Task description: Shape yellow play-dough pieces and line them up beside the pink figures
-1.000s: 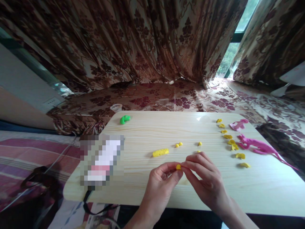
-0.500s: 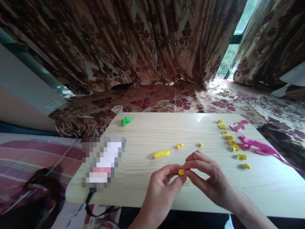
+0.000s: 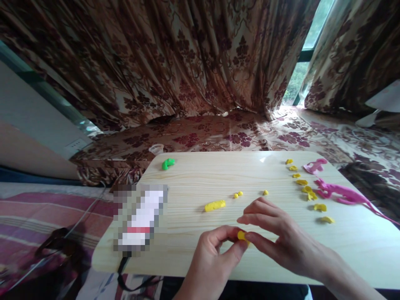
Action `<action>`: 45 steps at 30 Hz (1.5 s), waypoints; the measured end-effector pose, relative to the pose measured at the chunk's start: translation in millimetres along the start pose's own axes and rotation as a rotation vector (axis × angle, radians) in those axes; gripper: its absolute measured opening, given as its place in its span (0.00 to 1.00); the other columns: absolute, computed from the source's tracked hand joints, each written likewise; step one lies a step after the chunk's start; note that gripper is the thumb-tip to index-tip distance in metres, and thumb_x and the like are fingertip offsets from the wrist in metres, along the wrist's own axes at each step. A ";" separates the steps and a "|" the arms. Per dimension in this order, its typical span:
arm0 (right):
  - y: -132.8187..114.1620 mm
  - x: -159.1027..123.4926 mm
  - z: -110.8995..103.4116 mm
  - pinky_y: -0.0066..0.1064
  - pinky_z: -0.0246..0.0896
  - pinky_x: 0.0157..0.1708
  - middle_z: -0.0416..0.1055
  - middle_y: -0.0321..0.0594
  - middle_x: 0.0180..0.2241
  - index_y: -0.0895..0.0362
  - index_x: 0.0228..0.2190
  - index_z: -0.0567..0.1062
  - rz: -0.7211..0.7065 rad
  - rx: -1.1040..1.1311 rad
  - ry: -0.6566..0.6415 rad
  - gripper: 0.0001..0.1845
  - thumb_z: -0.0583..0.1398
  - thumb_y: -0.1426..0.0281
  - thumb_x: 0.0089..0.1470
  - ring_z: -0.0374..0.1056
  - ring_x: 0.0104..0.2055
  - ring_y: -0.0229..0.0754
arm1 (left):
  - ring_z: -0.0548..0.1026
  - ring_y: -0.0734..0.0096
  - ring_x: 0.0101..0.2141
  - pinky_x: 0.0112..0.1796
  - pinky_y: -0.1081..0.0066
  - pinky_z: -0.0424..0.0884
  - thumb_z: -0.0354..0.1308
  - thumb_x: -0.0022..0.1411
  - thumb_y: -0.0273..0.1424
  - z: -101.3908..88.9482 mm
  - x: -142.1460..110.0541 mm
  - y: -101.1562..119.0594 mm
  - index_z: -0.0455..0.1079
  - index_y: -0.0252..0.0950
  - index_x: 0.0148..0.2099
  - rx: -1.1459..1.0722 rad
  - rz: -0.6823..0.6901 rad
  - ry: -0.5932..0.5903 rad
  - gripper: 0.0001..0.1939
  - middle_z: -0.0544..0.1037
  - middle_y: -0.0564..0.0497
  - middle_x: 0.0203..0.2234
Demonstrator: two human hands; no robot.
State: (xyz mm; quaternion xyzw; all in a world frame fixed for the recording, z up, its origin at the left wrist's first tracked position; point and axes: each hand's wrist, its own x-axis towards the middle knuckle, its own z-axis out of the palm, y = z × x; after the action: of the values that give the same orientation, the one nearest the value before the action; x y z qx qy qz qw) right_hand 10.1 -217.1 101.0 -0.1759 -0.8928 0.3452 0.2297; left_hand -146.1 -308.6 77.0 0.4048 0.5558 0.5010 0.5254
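Observation:
My left hand (image 3: 215,260) and my right hand (image 3: 278,239) meet over the near edge of a light wooden table (image 3: 193,175). Both pinch one small yellow clay ball (image 3: 241,235) between thumb and fingertips. Further back on the table lie a yellow clay roll (image 3: 215,205), two tiny yellow balls (image 3: 238,194) and another yellow bit (image 3: 265,192).
Several flattened yellow clay pieces (image 3: 308,193) run in a row at the right, beside pink clay shapes (image 3: 340,193). A green clay lump (image 3: 168,163) sits at the far left corner. A blurred-out object (image 3: 140,218) with a black strap lies at the left. Patterned curtains (image 3: 187,62) hang behind.
Both hands have drawn nearer to me along the table with the yellow ball still pinched between them. The camera has tilted slightly.

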 end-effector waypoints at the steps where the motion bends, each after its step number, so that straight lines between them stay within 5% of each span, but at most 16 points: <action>1: -2.2 1.4 -4.1 0.35 0.62 0.40 0.68 0.40 0.37 0.52 0.40 0.73 0.008 0.005 -0.039 0.09 0.58 0.74 0.56 0.63 0.40 0.42 | 0.74 0.64 0.37 0.42 0.69 0.68 0.60 0.57 0.31 -0.2 -0.4 0.0 0.77 0.36 0.38 0.011 0.014 -0.008 0.07 0.79 0.50 0.31; 5: -8.9 6.3 -13.3 0.33 0.62 0.41 0.68 0.38 0.35 0.52 0.37 0.75 0.013 0.027 -0.123 0.09 0.58 0.76 0.56 0.63 0.40 0.40 | 0.73 0.64 0.38 0.43 0.68 0.67 0.60 0.56 0.28 -2.1 -2.7 2.3 0.76 0.37 0.40 -0.018 -0.002 -0.059 0.09 0.78 0.50 0.32; 12: -8.5 6.6 -5.3 0.34 0.61 0.42 0.69 0.40 0.36 0.55 0.35 0.73 -0.043 0.012 -0.061 0.08 0.55 0.77 0.57 0.63 0.41 0.40 | 0.72 0.70 0.32 0.35 0.73 0.67 0.62 0.54 0.30 -6.6 -1.3 1.0 0.75 0.34 0.37 -0.107 -0.114 -0.062 0.07 0.78 0.51 0.29; 17: -7.4 10.4 -14.6 0.30 0.61 0.40 0.69 0.37 0.36 0.51 0.39 0.75 -0.001 0.054 -0.214 0.10 0.57 0.74 0.57 0.63 0.41 0.38 | 0.73 0.64 0.38 0.43 0.68 0.66 0.60 0.55 0.27 -8.1 0.7 -3.2 0.75 0.34 0.37 0.058 -0.048 -0.054 0.06 0.78 0.49 0.32; 22: -10.8 17.4 -17.0 0.28 0.59 0.40 0.70 0.36 0.33 0.55 0.35 0.76 -0.045 0.018 -0.315 0.07 0.57 0.75 0.57 0.64 0.39 0.36 | 0.71 0.68 0.35 0.39 0.71 0.66 0.60 0.54 0.26 -9.1 -3.2 -0.3 0.76 0.34 0.36 0.026 -0.109 -0.120 0.06 0.77 0.51 0.31; 27: -18.0 15.6 -12.2 0.31 0.58 0.42 0.69 0.38 0.32 0.58 0.31 0.74 -0.079 -0.053 -0.300 0.10 0.53 0.77 0.59 0.62 0.38 0.37 | 0.71 0.73 0.32 0.35 0.75 0.64 0.61 0.53 0.26 -11.4 -4.2 -1.2 0.76 0.35 0.33 -0.086 -0.174 -0.163 0.04 0.77 0.53 0.28; 32: -18.0 14.4 -16.4 0.29 0.60 0.40 0.69 0.36 0.34 0.52 0.39 0.74 -0.043 -0.011 -0.324 0.11 0.57 0.77 0.57 0.63 0.39 0.37 | 0.72 0.66 0.36 0.39 0.70 0.65 0.61 0.54 0.29 -11.2 -3.5 -3.1 0.76 0.35 0.36 -0.014 -0.136 -0.152 0.07 0.78 0.50 0.31; 39: -15.7 16.1 -14.4 0.29 0.59 0.40 0.69 0.37 0.33 0.56 0.31 0.74 -0.068 -0.065 -0.351 0.07 0.56 0.76 0.57 0.62 0.38 0.37 | 0.73 0.66 0.36 0.40 0.70 0.66 0.60 0.54 0.25 -11.5 -3.6 -6.1 0.76 0.34 0.34 0.046 -0.091 -0.166 0.05 0.78 0.50 0.31; 45: -10.7 7.7 -5.1 0.33 0.60 0.41 0.68 0.41 0.37 0.57 0.38 0.72 -0.089 -0.070 -0.168 0.09 0.53 0.75 0.60 0.61 0.41 0.40 | 0.72 0.72 0.32 0.36 0.74 0.66 0.62 0.52 0.25 -6.9 1.3 -8.2 0.75 0.34 0.33 -0.165 -0.095 -0.097 0.04 0.76 0.52 0.27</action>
State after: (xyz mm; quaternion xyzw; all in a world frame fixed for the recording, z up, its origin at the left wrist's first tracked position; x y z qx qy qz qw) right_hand 4.8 -218.3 114.1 -0.1142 -0.9275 0.3166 0.1627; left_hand -152.5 -309.6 68.3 0.3571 0.5050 0.4998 0.6064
